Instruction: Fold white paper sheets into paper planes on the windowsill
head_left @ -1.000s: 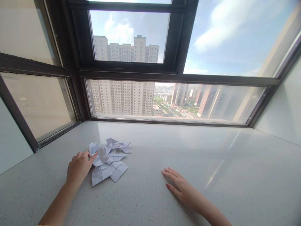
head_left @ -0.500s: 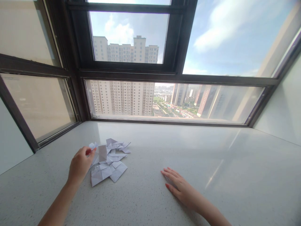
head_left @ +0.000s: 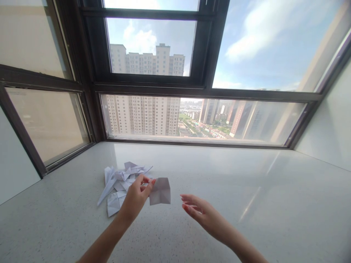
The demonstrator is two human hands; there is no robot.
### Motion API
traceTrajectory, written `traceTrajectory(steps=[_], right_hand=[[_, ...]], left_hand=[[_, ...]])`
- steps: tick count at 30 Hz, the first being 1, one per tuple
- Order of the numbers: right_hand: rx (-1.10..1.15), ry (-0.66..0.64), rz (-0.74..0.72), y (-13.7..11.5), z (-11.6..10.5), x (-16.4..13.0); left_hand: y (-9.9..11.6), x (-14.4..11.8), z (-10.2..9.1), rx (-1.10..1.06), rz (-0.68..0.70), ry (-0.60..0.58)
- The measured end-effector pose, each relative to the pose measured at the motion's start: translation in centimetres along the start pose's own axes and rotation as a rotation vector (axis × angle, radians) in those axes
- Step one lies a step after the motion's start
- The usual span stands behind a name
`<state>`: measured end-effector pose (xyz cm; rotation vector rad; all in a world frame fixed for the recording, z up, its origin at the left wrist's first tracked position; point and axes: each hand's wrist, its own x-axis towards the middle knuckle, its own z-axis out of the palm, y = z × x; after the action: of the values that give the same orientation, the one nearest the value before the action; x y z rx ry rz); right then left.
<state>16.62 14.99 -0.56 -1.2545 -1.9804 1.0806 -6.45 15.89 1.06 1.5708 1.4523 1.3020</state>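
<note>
Head view: nearest, the right hand (head_left: 204, 213) hovers above the sill (head_left: 246, 204) at about 5 o'clock, fingers loosely spread and empty, tips aimed toward 10 o'clock. Just beyond it, the left hand (head_left: 137, 195) pinches a creased sheet (head_left: 160, 191) by its left edge between thumb and fingertips, holding it clear of the sill and near the right hand. At 9 o'clock of the sheet lies a pile (head_left: 120, 180) of folded papers. Farthest, at 12 o'clock, the window (head_left: 178, 117) shows towers. Judging by this, a sheet has been picked out; a second grip by the right fingers on its free edge seems called for.
</note>
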Motion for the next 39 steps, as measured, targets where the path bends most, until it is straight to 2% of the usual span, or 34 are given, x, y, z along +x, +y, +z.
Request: traceTrajectory(steps=[4,6,13,18,22,27,30,33,36,39], right_hand=[[0.291,-0.093,-0.044,-1.2,1.1,1.2],[0.375,-0.075,-0.048,-1.0,1.6,1.6],[0.548,0.006,0.054,0.5,2.5,1.5],[0.544,0.050,0.058,0.7,3.0,1.3],[0.503,0.108,0.046,1.1,3.1,1.4],[0.481,0.188,0.023,1.8,2.7,1.5],[0.502,0.198,0.029,2.1,2.6,1.5],[0.531,0.182,0.031,2.2,2.7,1.5],[0.529,0.171,0.027,2.3,2.8,1.5],[0.521,0.168,0.021,2.2,3.0,1.5]], left_hand=[[0.3,-1.7,3.5,-0.187,-0.006,-0.204],[0.2,-2.2,4.3,-0.267,-0.026,-0.231],[-0.8,-3.0,5.2,-0.512,-0.201,-0.279],[-1.8,-2.9,5.3,-0.475,-0.199,-0.319],[-1.7,-2.5,4.2,-0.221,-0.035,-0.324],[-2.3,-1.8,2.2,0.444,0.229,-0.204],[-3.3,-1.4,1.6,0.856,0.204,-0.155],[-3.8,-1.4,1.4,1.119,0.148,-0.122],[-3.9,-1.4,1.3,1.257,0.112,-0.076],[-3.9,-1.5,1.2,1.283,0.089,-0.080]])
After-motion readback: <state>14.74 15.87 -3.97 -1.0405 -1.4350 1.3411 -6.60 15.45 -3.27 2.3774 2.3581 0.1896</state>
